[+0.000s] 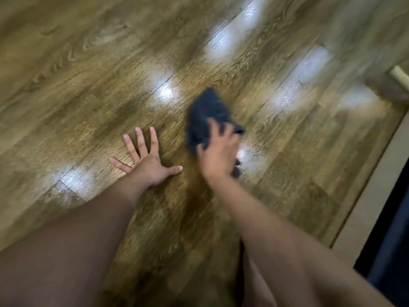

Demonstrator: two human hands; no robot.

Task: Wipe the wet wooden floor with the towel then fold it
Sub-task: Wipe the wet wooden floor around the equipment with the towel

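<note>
While the left hand [147, 160] lies flat (splayed), right-hand fingers [218, 129] press the towel [207, 111] floorward

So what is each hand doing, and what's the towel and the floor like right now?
Left hand: flat on the floor, fingers spread straight, holding nothing.
Right hand: on the towel, blurred; its grip can't be made out.
Dark blue-grey cloth towel: bunched, not folded, under the right hand.
Brown wooden plank floor: shiny, with bright glare patches.
</note>
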